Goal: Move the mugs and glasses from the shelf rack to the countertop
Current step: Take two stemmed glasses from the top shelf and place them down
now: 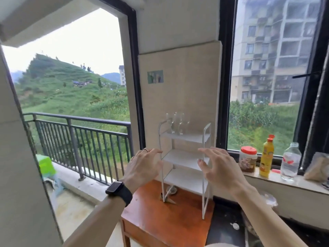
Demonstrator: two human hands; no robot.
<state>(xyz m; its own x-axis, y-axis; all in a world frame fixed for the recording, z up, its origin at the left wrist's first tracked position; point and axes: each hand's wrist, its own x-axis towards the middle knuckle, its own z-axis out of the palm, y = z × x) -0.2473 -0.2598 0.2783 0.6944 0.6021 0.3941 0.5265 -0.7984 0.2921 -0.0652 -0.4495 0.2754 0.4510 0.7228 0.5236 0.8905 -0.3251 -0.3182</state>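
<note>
A white three-tier shelf rack (pixel 185 157) stands on an orange-brown wooden table (pixel 160 220) against the wall. Clear stemmed glasses (pixel 176 122) stand on its top tier, at the back left. The two lower tiers look bare. My left hand (pixel 142 166), with a ring and a black watch on the wrist, is spread open beside the rack's left frame. On the other side, at the height of the middle tier, my right hand (pixel 217 168) is open too. Neither hand holds anything. I see no mugs.
A windowsill (pixel 284 182) at the right holds a red-lidded jar (pixel 248 159), a yellow bottle (pixel 266 157), a clear water bottle (pixel 290 161) and a bag (pixel 316 168). A balcony with a dark railing (pixel 80 136) lies left. Something glassy sits under the rack's lowest tier.
</note>
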